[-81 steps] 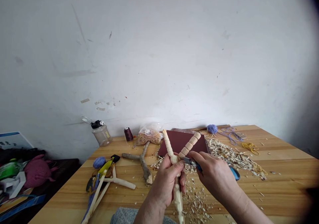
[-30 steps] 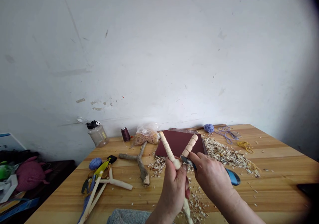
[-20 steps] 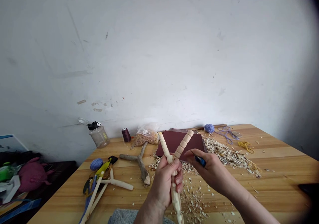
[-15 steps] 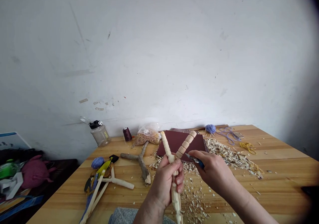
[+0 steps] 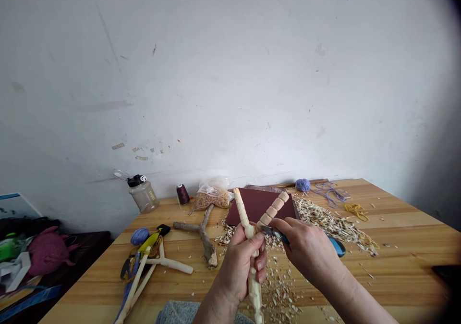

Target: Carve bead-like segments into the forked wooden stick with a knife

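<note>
Left hand (image 5: pixel 239 271), fingers clamped, grips a carved wooden fork (image 5: pixel 272 213) upright (right branch toward the blade); right hand (image 5: pixel 306 249) pinches a craft knife (image 5: pixel 275 234).

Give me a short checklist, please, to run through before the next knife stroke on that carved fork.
Left hand grip on the fork: ok, wrapped firmly around it.
Knife in right hand: ok, held in the fingers, blade at the fork.
Left thumb clear of the blade: cannot tell, it looks close.
Blade sharpness: cannot tell.
Forked branch away from the hands: ok, it lies leftward on the table.
</note>
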{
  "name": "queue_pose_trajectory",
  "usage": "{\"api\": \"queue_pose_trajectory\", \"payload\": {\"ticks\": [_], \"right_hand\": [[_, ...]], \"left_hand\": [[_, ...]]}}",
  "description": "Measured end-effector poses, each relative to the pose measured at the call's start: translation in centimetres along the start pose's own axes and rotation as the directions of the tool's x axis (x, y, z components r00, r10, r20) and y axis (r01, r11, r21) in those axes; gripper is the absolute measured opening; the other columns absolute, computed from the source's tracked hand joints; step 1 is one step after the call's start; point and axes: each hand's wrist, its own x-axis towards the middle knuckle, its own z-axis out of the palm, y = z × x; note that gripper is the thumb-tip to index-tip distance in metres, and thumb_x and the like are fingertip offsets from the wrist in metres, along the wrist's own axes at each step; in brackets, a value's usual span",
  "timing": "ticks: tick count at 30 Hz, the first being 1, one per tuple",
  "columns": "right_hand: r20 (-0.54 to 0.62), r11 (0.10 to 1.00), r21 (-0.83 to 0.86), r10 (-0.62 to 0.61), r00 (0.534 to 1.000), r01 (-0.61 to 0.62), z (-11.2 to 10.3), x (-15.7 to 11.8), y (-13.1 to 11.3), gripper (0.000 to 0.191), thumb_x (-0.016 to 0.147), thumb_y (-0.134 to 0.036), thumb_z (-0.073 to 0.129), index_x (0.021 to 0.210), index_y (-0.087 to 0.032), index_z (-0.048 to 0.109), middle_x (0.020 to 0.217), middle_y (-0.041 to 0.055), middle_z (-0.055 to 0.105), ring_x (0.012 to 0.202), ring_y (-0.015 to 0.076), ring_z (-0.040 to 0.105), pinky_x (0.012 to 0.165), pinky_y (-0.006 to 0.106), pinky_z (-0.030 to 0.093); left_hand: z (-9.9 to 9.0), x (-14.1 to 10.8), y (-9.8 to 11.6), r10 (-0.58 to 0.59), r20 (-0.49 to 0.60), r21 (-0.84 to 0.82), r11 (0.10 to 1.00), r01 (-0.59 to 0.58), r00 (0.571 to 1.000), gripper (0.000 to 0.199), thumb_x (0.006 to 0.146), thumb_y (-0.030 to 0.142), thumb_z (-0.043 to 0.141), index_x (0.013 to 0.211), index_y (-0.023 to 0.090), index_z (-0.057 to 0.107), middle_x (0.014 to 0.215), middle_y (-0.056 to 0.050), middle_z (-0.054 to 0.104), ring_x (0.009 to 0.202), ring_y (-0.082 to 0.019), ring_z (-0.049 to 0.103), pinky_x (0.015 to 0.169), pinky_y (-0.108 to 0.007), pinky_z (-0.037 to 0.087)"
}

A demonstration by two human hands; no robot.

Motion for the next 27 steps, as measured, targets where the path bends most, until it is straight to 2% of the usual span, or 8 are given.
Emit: {"api": "queue_pose_trajectory", "payload": {"ticks": [11, 20, 27], "right_hand": [[0.021, 0.999, -0.043, 0.011, 1.0, -0.01, -0.15, -0.12, 0.0, 0.039, 0.075, -0.009, 0.042, 0.103, -0.03, 0.058, 0.076, -0.0027, 0.062, 0.064, 0.0118, 0.058, 0.052, 0.025, 0.024], [-0.027, 0.998, -0.055, -0.026, 0.999, 0.024, -0.13, -0.01, 0.08, 0.034, 0.073, -0.006, 0.045, 0.095, -0.028, 0.059, 0.072, -0.0031, 0.059, 0.062, 0.0105, 0.054, 0.053, 0.026, 0.022], [-0.062, 0.994, -0.102, -0.037, 0.997, 0.03, 0.01, -0.06, 0.03, 0.031, 0.072, -0.005, 0.046, 0.09, -0.027, 0.059, 0.069, -0.0028, 0.057, 0.06, 0.0102, 0.052, 0.053, 0.027, 0.02]], "left_hand": [[0.29, -0.1, 0.06, 0.018, -0.023, 0.043, 0.999, -0.017, 1.0, 0.023, 0.075, 0.027, 0.059, 0.087, 0.019, 0.041, 0.064, 0.007, 0.044, 0.039, -0.002, 0.034, 0.028, -0.011, 0.028], [-0.25, 0.02, 0.14, -0.067, 0.029, -0.009, 0.998, 0.067, 0.997, 0.021, 0.074, 0.026, 0.059, 0.081, 0.018, 0.041, 0.065, 0.005, 0.046, 0.039, -0.001, 0.034, 0.028, -0.011, 0.027], [0.0, -0.1, 0.16, -0.057, 0.005, 0.017, 0.998, 0.057, 0.998, 0.023, 0.073, 0.026, 0.06, 0.082, 0.019, 0.04, 0.064, 0.006, 0.045, 0.039, -0.001, 0.033, 0.028, -0.012, 0.027]]}}
